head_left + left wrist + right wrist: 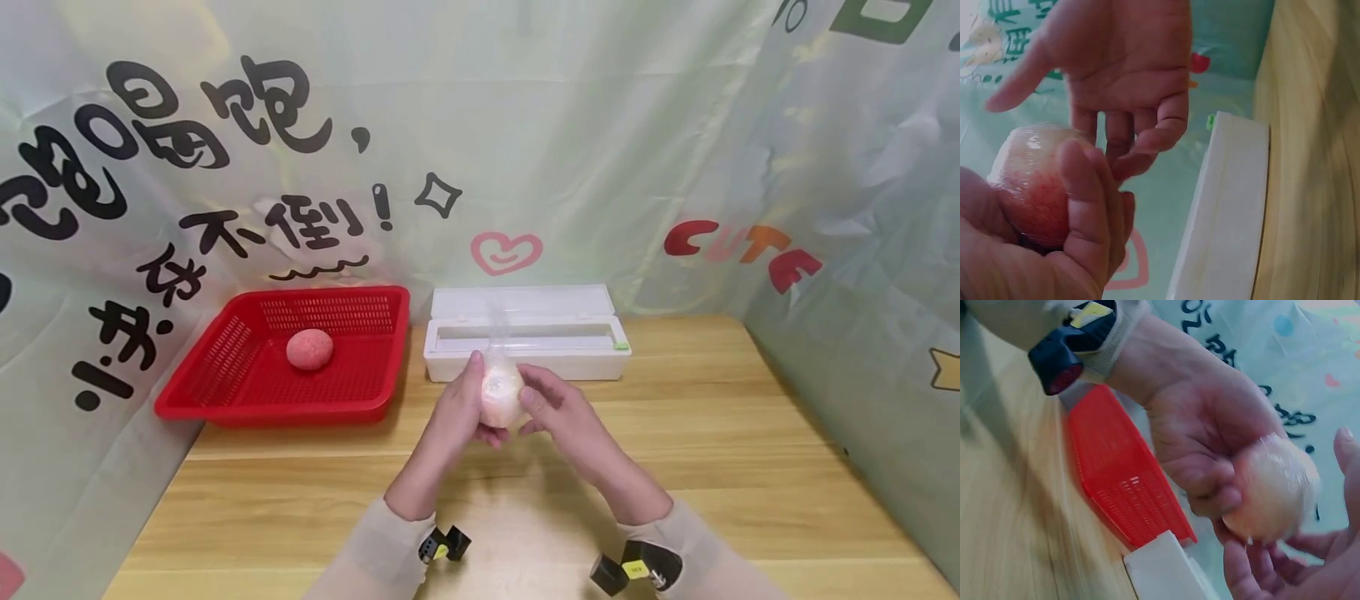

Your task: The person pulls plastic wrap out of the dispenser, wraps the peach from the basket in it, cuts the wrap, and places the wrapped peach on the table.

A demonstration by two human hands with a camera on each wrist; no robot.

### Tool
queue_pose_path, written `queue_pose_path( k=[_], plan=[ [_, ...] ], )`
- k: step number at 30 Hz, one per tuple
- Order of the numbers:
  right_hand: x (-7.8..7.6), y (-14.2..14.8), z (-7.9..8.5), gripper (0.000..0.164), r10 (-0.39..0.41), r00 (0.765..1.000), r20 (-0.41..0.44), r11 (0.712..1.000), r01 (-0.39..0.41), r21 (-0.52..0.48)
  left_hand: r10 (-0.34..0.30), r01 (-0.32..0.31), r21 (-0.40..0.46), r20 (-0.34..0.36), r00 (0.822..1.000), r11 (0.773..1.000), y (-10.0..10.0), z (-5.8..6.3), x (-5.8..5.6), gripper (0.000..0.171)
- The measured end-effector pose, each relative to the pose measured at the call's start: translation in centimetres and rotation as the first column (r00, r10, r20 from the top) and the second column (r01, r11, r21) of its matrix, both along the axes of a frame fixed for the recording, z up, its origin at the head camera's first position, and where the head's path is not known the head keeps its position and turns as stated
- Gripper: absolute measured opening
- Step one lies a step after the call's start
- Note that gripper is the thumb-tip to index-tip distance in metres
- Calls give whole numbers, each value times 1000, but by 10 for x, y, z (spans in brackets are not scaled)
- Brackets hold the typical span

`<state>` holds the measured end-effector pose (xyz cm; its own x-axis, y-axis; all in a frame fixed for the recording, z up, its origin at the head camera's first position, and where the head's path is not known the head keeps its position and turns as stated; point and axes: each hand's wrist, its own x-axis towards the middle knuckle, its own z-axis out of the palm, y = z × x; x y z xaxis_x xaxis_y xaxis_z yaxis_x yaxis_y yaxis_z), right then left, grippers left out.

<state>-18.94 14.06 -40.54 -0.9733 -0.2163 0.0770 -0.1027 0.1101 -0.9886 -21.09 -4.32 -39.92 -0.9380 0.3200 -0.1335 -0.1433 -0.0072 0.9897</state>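
A round red-and-cream fruit (pixel 500 398), wrapped in shiny cling film, is held up in front of the white box. My left hand (pixel 459 404) grips it from the left, fingers curled around its side in the left wrist view. A faint clear wisp of film (pixel 497 323) rises above the fruit. On the other side my right hand (pixel 558 410) is close by, its fingers loosely bent. The left wrist view shows that palm (pixel 1129 56) turned toward the fruit, with thumb and fingers spread. In the right wrist view, its fingertips (pixel 1244 575) are just below the wrapped fruit (pixel 1275 490).
A long white cling film box (pixel 525 367) stands behind the hands with its lid raised and a green tab at its right end. To the left, a red plastic basket (pixel 360 408) holds one pinkish-red fruit (pixel 309 349). Printed cloth (pixel 600 167) walls in the wooden table (pixel 712 467).
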Motion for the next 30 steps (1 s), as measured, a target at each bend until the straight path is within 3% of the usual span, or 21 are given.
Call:
queue_pose_path(
  k=[2,4,9,13,19,22,25,27,30],
  plan=[
    [1,-1,2,49,-15,1000,23,1000,15,13,-21,19,-48,-41,999,999,1,-1,1,86],
    [0,-1,4,48,-53,996,67,998,54,-18,-71,70,-43,-45,996,997,1,-1,2,88],
    [-2,6,6,43,-66,982,174,983,94,-158,-190,188,-30,-87,978,982,-1,-4,2,64],
    [-3,10,5,44,-47,984,174,981,78,-177,-177,173,-48,-118,977,984,-1,-5,2,70],
    [-4,15,8,51,-11,994,105,987,28,-159,-165,172,134,-63,984,976,-6,-3,1,91],
    [-3,16,10,53,-35,996,88,991,46,-126,-136,144,175,-56,989,974,-6,-2,0,87],
    [-2,14,10,47,-124,992,21,991,125,-51,-46,56,158,-62,997,986,-4,-2,0,73],
    [-2,11,10,41,-198,979,-40,980,198,1,26,-19,72,-108,994,997,-2,-2,0,68],
    [-1,7,8,33,-262,959,-104,964,265,21,94,-106,-66,-167,981,992,0,-1,3,73]
  ],
)
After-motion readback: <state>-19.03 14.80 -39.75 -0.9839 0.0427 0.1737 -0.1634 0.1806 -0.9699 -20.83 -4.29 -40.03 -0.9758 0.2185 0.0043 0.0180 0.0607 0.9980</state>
